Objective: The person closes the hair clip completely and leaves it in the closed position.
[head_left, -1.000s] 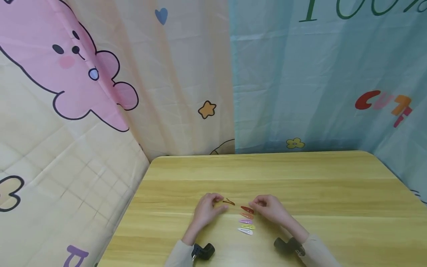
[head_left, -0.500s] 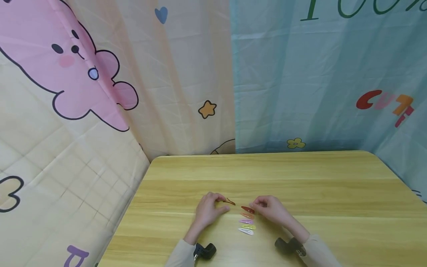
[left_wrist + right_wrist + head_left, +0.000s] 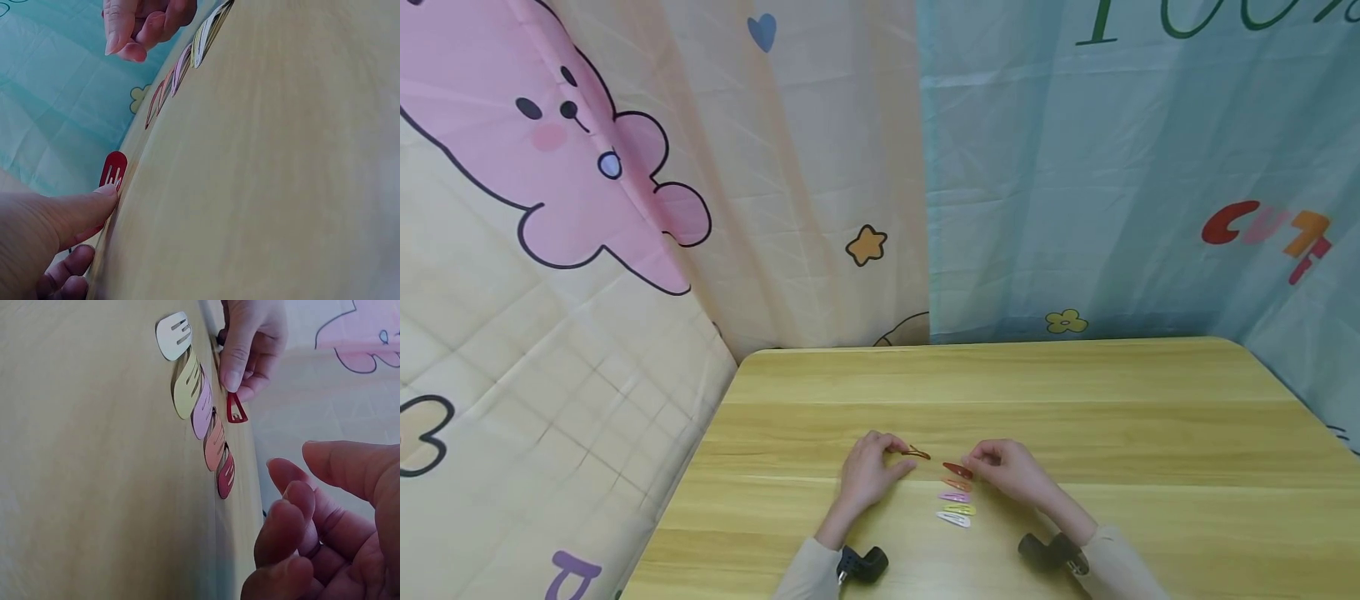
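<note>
In the head view my left hand (image 3: 867, 473) pinches a red snap hair clip (image 3: 917, 452) between thumb and fingers, just above the table; the clip's slotted end sticks out in the left wrist view. My right hand (image 3: 1011, 471) hovers beside the top of a column of snap hair clips. Its fingers curl loosely, with thumb apart and nothing between them in the right wrist view. From far to near, that column holds a dark red clip (image 3: 226, 473), an orange clip (image 3: 214, 442), a pink clip (image 3: 202, 410), a yellow clip (image 3: 186, 387) and a white clip (image 3: 174, 337).
A wood-grain table (image 3: 1112, 425) lies under both hands. Patterned curtains (image 3: 820, 167) hang along its back and left side. Dark camera mounts (image 3: 863, 565) sit at both wrists.
Barely anything differs: the left hand shifts very slightly right with the red hair clip. The right hand and the column of clips stay in place.
</note>
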Tool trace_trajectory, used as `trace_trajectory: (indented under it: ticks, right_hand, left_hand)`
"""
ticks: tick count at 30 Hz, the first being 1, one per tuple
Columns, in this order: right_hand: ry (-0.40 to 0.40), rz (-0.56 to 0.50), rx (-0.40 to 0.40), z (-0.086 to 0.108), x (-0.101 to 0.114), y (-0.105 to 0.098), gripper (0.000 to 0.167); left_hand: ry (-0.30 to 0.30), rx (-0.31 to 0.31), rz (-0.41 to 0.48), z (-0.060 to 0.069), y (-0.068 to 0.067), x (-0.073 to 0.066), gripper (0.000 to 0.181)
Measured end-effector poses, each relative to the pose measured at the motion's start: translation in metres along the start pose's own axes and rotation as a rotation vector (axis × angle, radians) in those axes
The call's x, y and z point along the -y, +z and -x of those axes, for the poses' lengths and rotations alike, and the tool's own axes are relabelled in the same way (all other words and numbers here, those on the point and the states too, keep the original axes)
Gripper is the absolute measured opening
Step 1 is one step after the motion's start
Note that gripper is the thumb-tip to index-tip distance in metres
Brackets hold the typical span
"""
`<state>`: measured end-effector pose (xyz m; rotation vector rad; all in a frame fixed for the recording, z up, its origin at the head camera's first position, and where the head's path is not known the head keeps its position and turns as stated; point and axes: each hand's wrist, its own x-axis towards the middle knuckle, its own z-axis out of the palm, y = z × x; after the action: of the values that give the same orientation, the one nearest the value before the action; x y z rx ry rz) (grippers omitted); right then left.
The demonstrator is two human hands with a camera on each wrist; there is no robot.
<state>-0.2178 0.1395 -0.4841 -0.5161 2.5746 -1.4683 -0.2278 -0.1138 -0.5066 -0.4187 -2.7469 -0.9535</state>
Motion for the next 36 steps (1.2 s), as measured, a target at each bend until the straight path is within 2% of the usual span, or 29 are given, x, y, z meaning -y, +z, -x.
trace_trajectory:
  ticks: [9,26,36]
  right_hand:
    - [-0.011,-0.013,0.04,-0.0003,0.0004,0.0007,0.022]
    - [-0.022,0.014,0.036,-0.0002,-0.0016,0.0026,0.024]
    - [-0.002,0.018,0.037,-0.001,-0.0005,0.0038,0.021]
  left_hand:
    - [-0.015,-0.004,-0.018,0.0004,-0.0001,-0.0007,0.019]
    - [-0.015,-0.009,-0.031,0.0007,-0.0007,-0.0017,0.015]
    - [-0.041,0.001,-0.027,0.0011,-0.0008,-0.0017,0.014]
